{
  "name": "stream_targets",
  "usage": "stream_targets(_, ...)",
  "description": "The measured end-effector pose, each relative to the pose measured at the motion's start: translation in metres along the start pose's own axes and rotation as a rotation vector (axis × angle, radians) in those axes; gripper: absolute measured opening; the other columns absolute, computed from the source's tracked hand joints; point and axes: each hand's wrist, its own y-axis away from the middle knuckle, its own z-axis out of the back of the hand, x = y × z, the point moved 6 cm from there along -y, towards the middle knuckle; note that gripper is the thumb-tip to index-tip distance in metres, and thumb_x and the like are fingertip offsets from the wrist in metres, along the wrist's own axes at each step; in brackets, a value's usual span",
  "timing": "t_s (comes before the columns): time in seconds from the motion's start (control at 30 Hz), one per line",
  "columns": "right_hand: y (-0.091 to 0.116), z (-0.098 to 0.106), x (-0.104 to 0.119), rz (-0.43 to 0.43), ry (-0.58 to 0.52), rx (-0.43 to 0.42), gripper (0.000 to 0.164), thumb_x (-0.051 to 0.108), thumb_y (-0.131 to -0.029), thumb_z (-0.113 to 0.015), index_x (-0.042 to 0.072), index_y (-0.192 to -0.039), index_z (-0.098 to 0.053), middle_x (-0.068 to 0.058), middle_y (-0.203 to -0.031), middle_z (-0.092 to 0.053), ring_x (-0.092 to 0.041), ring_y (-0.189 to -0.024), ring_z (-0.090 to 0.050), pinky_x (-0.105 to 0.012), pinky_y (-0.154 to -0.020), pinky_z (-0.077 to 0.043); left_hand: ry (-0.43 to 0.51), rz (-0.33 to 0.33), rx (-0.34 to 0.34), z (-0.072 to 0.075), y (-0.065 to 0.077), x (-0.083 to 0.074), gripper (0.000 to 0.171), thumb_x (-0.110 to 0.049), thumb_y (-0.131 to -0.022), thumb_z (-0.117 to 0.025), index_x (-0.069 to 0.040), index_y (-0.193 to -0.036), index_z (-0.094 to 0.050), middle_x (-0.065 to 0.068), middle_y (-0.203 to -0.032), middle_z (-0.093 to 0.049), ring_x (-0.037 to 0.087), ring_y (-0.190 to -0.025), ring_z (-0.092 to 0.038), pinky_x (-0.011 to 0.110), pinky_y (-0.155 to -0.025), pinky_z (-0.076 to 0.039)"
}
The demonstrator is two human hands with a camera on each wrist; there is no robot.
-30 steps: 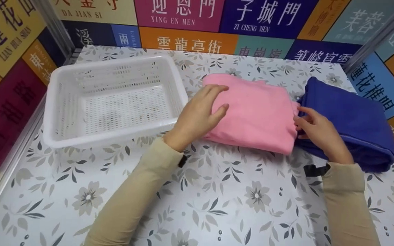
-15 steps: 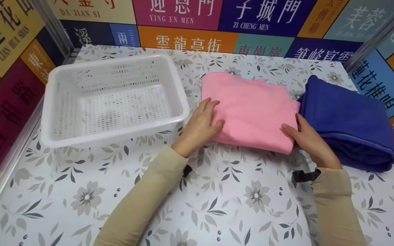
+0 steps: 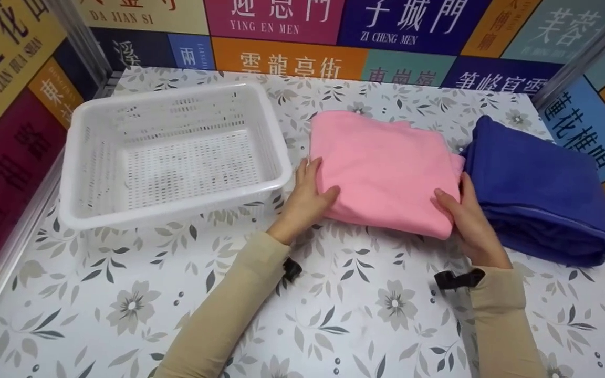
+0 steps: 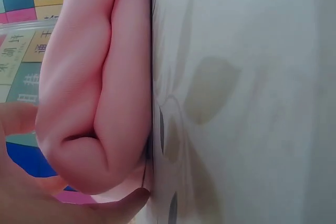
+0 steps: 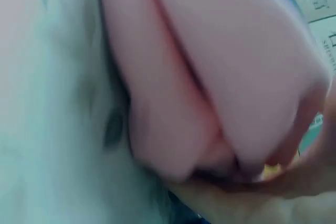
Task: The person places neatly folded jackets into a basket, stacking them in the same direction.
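Observation:
A thick, folded pink garment (image 3: 386,173) lies on the table between both hands. My left hand (image 3: 308,202) grips its left front corner, thumb on top and fingers down along the side. In the left wrist view, the garment's rolled layers (image 4: 94,87) rest on the tabletop, and one fingertip reaches down to the table beside them. At the right front corner, my right hand (image 3: 470,220) holds the edge with its thumb on top; its other fingers are partly hidden. The right wrist view shows the garment's folds (image 5: 210,77) blurred above that hand.
A white plastic basket (image 3: 176,207) with slotted walls stands left of the pink garment, holding nothing. A folded blue garment (image 3: 539,184) lies close on the right. Lettered panels (image 3: 292,63) border the floral-covered table (image 3: 355,315) at the back and sides.
My left hand has slid from the top of the pink garment down to its left front corner. My right hand has come from the right edge onto the right front corner, taking hold.

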Motion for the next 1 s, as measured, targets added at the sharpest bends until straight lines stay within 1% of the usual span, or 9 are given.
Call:
stream_targets(0.13, -0.001, -0.002, -0.003, 0.017, -0.141, -0.014, 0.088, 0.021, -0.089, -0.055, 0.03, -0.14, 0.016, 0.008, -0.147, 0.014, -0.013, -0.128, -0.008, -0.03, -0.104, -0.018, 0.06, 0.017, 0.003, -0.002, 0.0, 0.004, 0.075, -0.037, -0.082, -0.058, -0.02, -0.143, -0.018, 0.006, -0.148, -0.002, 0.029, -0.129, -0.024, 0.044, -0.1, -0.026)
stream_targets(0.27, -0.002, 0.0, -0.012, -0.01, -0.305, -0.016, 0.08, 0.019, -0.09, -0.052, 0.036, -0.142, 0.007, 0.01, -0.147, 0.003, -0.012, -0.127, -0.014, -0.031, -0.102, -0.019, 0.097, 0.023, 0.007, -0.002, -0.001, 0.01, 0.075, -0.036, -0.081, -0.059, -0.019, -0.142, -0.019, 0.007, -0.147, -0.01, 0.024, -0.131, -0.019, 0.039, -0.104, -0.021)
stream_targets(0.4, -0.004, -0.001, -0.023, -0.043, -0.478, -0.022, 0.076, 0.018, -0.089, -0.054, 0.041, -0.141, -0.003, 0.006, -0.145, -0.01, -0.012, -0.125, -0.021, -0.031, -0.099, -0.026, 0.153, 0.053, 0.018, 0.002, -0.003, 0.017, 0.08, -0.038, -0.08, -0.06, -0.019, -0.143, -0.016, 0.005, -0.146, -0.015, 0.019, -0.131, -0.018, 0.035, -0.105, -0.018)
stream_targets(0.47, -0.004, -0.002, -0.028, -0.067, -0.539, -0.04, 0.073, 0.018, -0.087, -0.057, 0.039, -0.141, -0.013, 0.004, -0.141, -0.019, -0.012, -0.12, -0.03, -0.031, -0.095, -0.034, 0.23, 0.076, 0.052, 0.002, -0.003, 0.021, 0.086, -0.041, -0.078, -0.062, -0.021, -0.144, -0.011, 0.004, -0.146, -0.014, 0.019, -0.131, -0.019, 0.036, -0.105, -0.016)
stream_targets(0.57, -0.002, -0.001, -0.036, -0.104, -0.607, -0.07, 0.06, 0.018, -0.086, -0.06, 0.025, -0.137, -0.029, 0.004, -0.127, -0.037, -0.011, -0.105, -0.046, -0.029, -0.082, -0.044, 0.357, 0.122, 0.124, -0.001, -0.003, 0.029, 0.094, -0.045, -0.075, -0.065, -0.024, -0.144, -0.005, 0.003, -0.147, -0.014, 0.018, -0.13, -0.021, 0.038, -0.105, -0.015)
stream_targets(0.63, 0.0, -0.002, -0.039, -0.123, -0.648, -0.064, 0.048, 0.018, -0.086, -0.059, 0.018, -0.129, -0.037, 0.004, -0.117, -0.043, -0.011, -0.096, -0.051, -0.028, -0.076, -0.046, 0.439, 0.15, 0.163, -0.002, -0.003, 0.034, 0.098, -0.048, -0.072, -0.067, -0.026, -0.144, -0.004, 0.001, -0.148, -0.012, 0.017, -0.13, -0.02, 0.038, -0.106, -0.012)
stream_targets(0.77, 0.002, -0.002, -0.039, -0.117, -0.661, -0.031, 0.037, 0.02, -0.088, -0.057, 0.017, -0.12, -0.039, 0.004, -0.109, -0.048, -0.012, -0.088, -0.054, -0.027, -0.073, -0.046, 0.527, 0.187, 0.205, -0.004, -0.002, 0.042, 0.101, -0.052, -0.07, -0.067, -0.025, -0.144, -0.004, -0.001, -0.148, -0.01, 0.011, -0.13, -0.017, 0.034, -0.106, -0.008)
stream_targets(0.87, 0.002, -0.004, -0.037, -0.092, -0.652, -0.003, 0.038, 0.024, -0.088, -0.055, 0.018, -0.12, -0.035, 0.003, -0.109, -0.047, -0.012, -0.088, -0.054, -0.027, -0.073, -0.045, 0.646, 0.198, 0.264, -0.01, -0.003, 0.044, 0.1, -0.05, -0.071, -0.068, -0.024, -0.144, -0.005, 0.002, -0.145, -0.021, 0.013, -0.122, -0.036, 0.032, -0.104, -0.021)
stream_targets(1.0, 0.002, -0.007, -0.033, -0.045, -0.71, 0.022, 0.035, 0.023, -0.089, -0.054, 0.015, -0.117, -0.034, 0.0, -0.107, -0.048, -0.014, -0.088, -0.054, -0.028, -0.075, -0.045, 0.831, 0.181, 0.35, -0.018, -0.007, 0.045, 0.086, -0.041, -0.075, -0.068, -0.023, -0.142, -0.017, 0.003, -0.131, -0.041, 0.02, -0.102, -0.056, 0.037, -0.085, -0.045)
